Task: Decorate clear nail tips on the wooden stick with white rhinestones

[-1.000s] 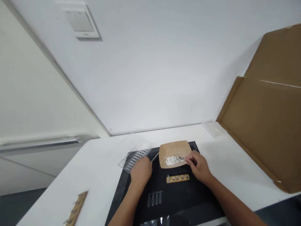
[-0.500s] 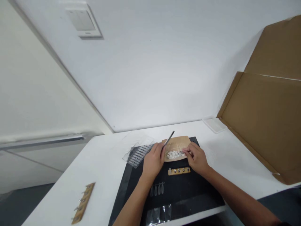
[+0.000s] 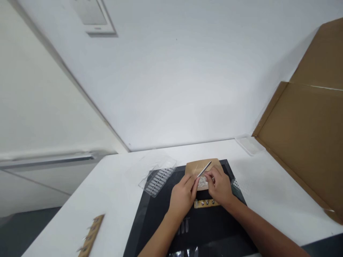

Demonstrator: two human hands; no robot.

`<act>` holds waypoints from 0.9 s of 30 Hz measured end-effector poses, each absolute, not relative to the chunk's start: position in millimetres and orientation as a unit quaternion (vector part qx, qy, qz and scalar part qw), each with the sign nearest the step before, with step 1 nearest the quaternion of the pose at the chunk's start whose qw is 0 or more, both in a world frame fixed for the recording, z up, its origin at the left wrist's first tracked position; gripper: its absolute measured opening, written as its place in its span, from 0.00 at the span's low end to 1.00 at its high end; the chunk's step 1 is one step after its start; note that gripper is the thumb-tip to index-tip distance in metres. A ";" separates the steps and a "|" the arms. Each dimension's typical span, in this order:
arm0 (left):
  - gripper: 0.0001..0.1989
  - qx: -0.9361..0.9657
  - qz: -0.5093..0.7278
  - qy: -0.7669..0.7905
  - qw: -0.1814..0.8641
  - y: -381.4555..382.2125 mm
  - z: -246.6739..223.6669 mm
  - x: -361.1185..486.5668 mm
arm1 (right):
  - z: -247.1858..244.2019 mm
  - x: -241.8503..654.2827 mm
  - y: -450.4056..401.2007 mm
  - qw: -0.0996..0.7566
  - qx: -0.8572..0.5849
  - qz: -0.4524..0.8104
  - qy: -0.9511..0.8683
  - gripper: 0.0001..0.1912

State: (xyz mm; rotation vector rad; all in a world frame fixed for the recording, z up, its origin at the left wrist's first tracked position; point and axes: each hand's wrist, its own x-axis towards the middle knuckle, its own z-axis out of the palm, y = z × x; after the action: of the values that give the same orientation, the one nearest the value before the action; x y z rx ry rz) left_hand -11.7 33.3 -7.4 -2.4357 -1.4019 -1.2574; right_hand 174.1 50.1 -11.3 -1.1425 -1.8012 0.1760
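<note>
A thin nail file [image 3: 205,169], pale on its broad face with a dark edge, is gripped in my left hand [image 3: 183,194] and slants up to the right. My right hand [image 3: 221,185] is closed in a pinch just right of the file; whatever its fingertips hold is too small to name. Both hands are over a brown paper tray [image 3: 196,165] with small white pieces [image 3: 203,182] in it. Partly behind my right wrist lies a wooden strip [image 3: 207,203] with metal studs. Clear nail tips [image 3: 184,226] rest nearer me, partly hidden by my left forearm.
A black mat [image 3: 209,232] lies under the work on the white table [image 3: 118,192]. Clear plastic sheets with rows of nail tips [image 3: 159,182] lie to the left. Another studded wooden strip [image 3: 92,235] is further left. An open cardboard box [image 3: 302,142] and a white tray [image 3: 248,144] stand right.
My hands have come closer together over the paper tray. The file has tipped lower and rightward, toward my right fingertips, which have lifted from the white pieces. The view has shifted slightly.
</note>
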 end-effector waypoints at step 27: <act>0.12 -0.797 -0.368 -0.475 0.054 27.6 -9.9 0.4 | -25.7 163.2 48.7 0.426 -0.505 -0.031 -0.750 0.14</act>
State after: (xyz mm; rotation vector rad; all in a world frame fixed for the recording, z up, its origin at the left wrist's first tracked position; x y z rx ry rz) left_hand 0.4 27.6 -9.9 -2.4223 -1.4440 -1.1195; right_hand 163.2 48.7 -25.7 -1.2622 -1.8750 -0.0780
